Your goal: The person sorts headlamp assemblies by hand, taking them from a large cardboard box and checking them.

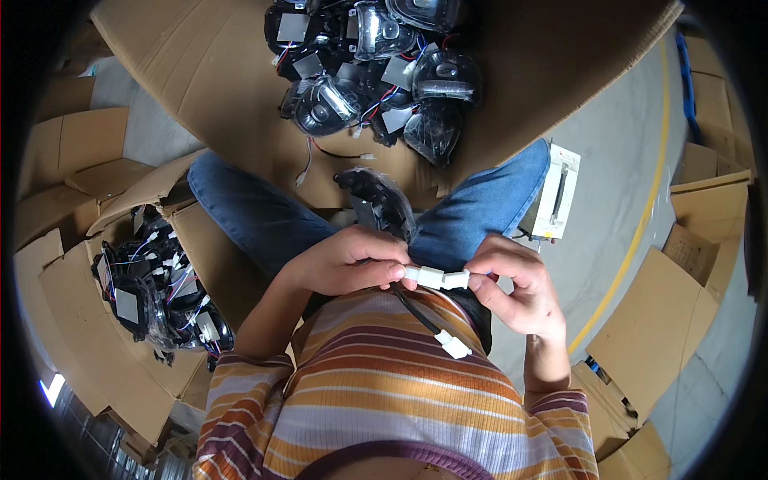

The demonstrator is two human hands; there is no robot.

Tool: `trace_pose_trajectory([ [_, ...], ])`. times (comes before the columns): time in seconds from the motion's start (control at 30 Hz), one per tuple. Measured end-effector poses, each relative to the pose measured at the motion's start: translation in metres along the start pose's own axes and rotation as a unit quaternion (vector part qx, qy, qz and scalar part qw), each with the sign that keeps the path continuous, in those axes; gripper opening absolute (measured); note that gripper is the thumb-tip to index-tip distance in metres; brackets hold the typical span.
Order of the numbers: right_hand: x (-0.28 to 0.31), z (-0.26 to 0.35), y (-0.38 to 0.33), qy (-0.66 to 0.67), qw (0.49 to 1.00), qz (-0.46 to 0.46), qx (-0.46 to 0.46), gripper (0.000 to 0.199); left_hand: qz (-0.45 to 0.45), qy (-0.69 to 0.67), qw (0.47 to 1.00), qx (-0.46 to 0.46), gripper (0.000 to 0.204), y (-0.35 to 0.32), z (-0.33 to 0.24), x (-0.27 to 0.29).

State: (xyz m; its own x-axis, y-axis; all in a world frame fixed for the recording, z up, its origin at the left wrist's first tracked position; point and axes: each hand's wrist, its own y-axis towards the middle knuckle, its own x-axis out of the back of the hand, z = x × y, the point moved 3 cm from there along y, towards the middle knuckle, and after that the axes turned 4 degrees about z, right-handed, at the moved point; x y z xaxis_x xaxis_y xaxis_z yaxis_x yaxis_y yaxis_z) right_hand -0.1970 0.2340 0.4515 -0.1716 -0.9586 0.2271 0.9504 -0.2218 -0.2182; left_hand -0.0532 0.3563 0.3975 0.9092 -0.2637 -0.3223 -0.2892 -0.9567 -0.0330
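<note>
My left hand [352, 260] pinches a white plastic connector [430, 277] between thumb and forefinger, just above my lap. My right hand [516, 284] grips a second white connector [456, 280] from the other side. The two pieces meet end to end; how far they are pushed together I cannot tell. Below them a black cable [416, 314] hangs against my striped shirt, with another white connector [454, 345] at its end. A clear-and-black lamp unit [376, 198] rests between my knees, just beyond my left hand.
A large open cardboard box [216, 80] ahead holds several lamp units [324, 106] with loose wires. Another carton [220, 256] at my left has more lamp units [152, 300]. A white box-shaped device with a handle [558, 192] stands on the floor by my right knee.
</note>
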Motion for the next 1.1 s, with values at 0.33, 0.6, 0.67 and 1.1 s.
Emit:
trace_pose_trajectory([
  [0.33,-0.008,-0.003,-0.001,-0.11,0.993,-0.033,-0.019,0.006,-0.041,0.005,0.998,0.05,0.012,0.003,0.003,-0.006],
  [0.6,0.024,-0.002,-0.014,-0.043,0.993,-0.094,-0.058,0.007,-0.109,-0.092,0.987,0.068,0.014,-0.01,-0.002,0.011],
  [0.67,0.028,0.001,-0.017,-0.021,0.995,-0.09,-0.044,0.008,-0.147,-0.177,0.969,0.088,0.015,-0.014,-0.003,0.012],
  [1.1,0.019,0.001,-0.006,0.024,0.997,-0.06,-0.036,0.009,-0.198,-0.027,0.979,-0.049,0.015,-0.014,0.007,0.013],
])
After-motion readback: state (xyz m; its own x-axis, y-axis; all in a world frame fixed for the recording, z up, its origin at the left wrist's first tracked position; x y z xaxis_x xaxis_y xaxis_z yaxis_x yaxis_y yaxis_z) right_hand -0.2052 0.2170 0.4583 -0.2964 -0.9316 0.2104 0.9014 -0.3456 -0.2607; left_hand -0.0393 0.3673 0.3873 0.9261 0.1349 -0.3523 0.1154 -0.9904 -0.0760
